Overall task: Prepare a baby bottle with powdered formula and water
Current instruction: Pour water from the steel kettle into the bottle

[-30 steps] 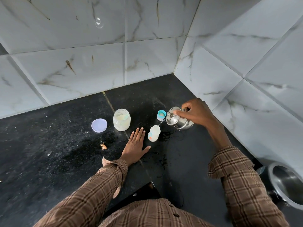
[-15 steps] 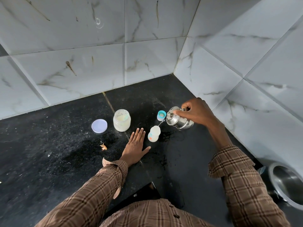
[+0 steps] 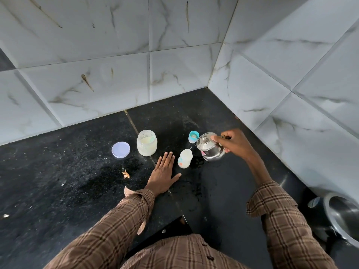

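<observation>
A small open baby bottle stands on the black counter. My right hand grips the handle of a small steel kettle, tilted with its spout towards the bottle's mouth, thumb on the lid. My left hand lies flat on the counter just left of the bottle, fingers straight, not touching it. The bottle's teal cap with nipple stands behind the bottle. An open jar of pale formula powder holds a scoop, and its white lid lies to the left.
White marble-tiled walls meet in a corner behind the things. A steel pot sits at the lower right edge. A small orange scrap lies on the counter, and wet spots darken the surface around the bottle.
The kettle stays tilted at the bottle, with only a slight shift of my right hand. My left hand has not moved.
</observation>
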